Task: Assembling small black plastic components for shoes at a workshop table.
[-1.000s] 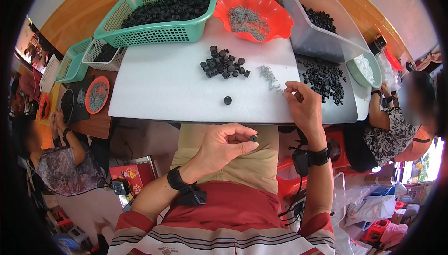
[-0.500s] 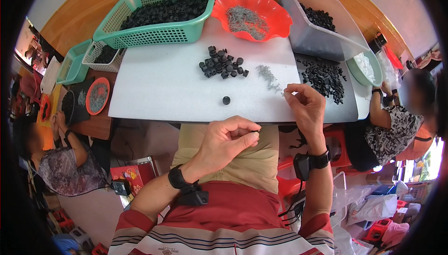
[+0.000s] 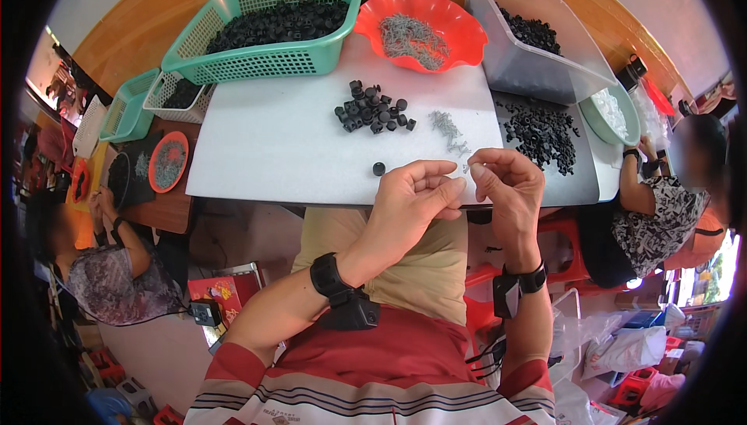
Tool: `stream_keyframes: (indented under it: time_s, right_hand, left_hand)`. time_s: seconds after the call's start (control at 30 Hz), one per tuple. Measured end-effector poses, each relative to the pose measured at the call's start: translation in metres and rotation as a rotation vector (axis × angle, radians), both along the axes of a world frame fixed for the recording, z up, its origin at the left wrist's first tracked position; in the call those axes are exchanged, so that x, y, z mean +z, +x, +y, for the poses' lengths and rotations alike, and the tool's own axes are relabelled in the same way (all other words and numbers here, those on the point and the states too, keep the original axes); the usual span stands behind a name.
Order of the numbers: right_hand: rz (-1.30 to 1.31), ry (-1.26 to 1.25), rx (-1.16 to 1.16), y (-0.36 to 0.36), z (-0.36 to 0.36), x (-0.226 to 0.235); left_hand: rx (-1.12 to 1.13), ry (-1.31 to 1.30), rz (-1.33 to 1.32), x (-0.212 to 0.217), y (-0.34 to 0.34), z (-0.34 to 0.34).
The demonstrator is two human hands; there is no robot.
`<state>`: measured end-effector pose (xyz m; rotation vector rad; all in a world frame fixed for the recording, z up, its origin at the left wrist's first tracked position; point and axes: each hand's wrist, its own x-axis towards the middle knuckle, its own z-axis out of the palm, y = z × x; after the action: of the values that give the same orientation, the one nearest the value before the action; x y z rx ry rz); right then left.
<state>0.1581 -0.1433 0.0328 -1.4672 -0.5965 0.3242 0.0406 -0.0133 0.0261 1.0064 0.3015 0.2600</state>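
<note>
My left hand (image 3: 416, 195) is closed with thumb and fingers curled together at the table's front edge; what it holds is hidden. Close beside it on the right, my right hand (image 3: 510, 187) pinches thumb and forefinger together. A tiny grey piece shows by those fingertips, but I cannot tell if it is held or lying on the table. Just beyond lies a loose cluster of small grey metal pieces (image 3: 446, 128). One round black cap (image 3: 379, 169) sits alone left of my left hand. Farther back is a pile of similar black caps (image 3: 373, 110).
The white work surface (image 3: 264, 145) holds a green basket (image 3: 272, 63) of black parts, a red bowl (image 3: 467, 51) of grey pieces and a clear bin (image 3: 537, 75). Small black parts (image 3: 541, 137) cover a dark mat at right. Other people sit on both sides.
My left hand has moved right and forward, from over my lap to beside my right hand. The right hand has shifted slightly toward me, still pinched.
</note>
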Motion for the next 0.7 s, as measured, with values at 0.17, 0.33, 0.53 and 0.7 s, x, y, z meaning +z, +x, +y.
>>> stream_keyframes:
  time_s: [0.17, 0.33, 0.53, 0.7]
  right_hand:
    - [0.047, 0.064, 0.046, -0.004, -0.002, -0.001]
    - [0.060, 0.097, 0.068, -0.002, -0.004, -0.004]
    - [0.018, 0.108, 0.118, 0.002, -0.008, -0.004]
    - [-0.178, -0.006, 0.059, 0.007, -0.012, -0.007]
  left_hand:
    - [-0.035, -0.014, -0.012, -0.002, 0.005, -0.001]
    - [-0.035, -0.025, -0.018, -0.003, 0.007, -0.003]
    - [-0.032, -0.076, -0.005, -0.004, 0.007, -0.005]
    - [-0.032, -0.066, -0.014, -0.003, 0.005, -0.004]
